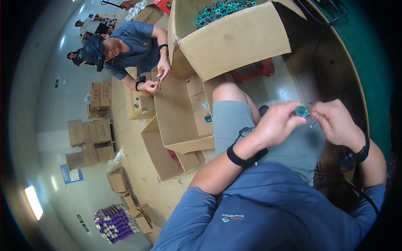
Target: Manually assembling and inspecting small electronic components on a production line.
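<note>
Over my lap, my left hand (276,124) pinches a small green circuit board (301,111), rounded, with a dark round part in its middle. Close beside it, my right hand (335,122) is closed, thumb and fingertips together at the board's right edge. Thin dark and silvery pieces (310,119) show at those fingertips, too small to tell whether they are wires or a tool's tips. Left of my knee stands an open cardboard box (178,121), with a green board (208,118) and small whitish bits at its bottom.
A raised carton (238,42) holds a heap of green boards (222,12). A lower carton (161,152) has red pieces inside. Across from me, a co-worker (130,46) handles something small. A red stool (255,72) stands under the raised carton; a green surface (368,54) lies far right.
</note>
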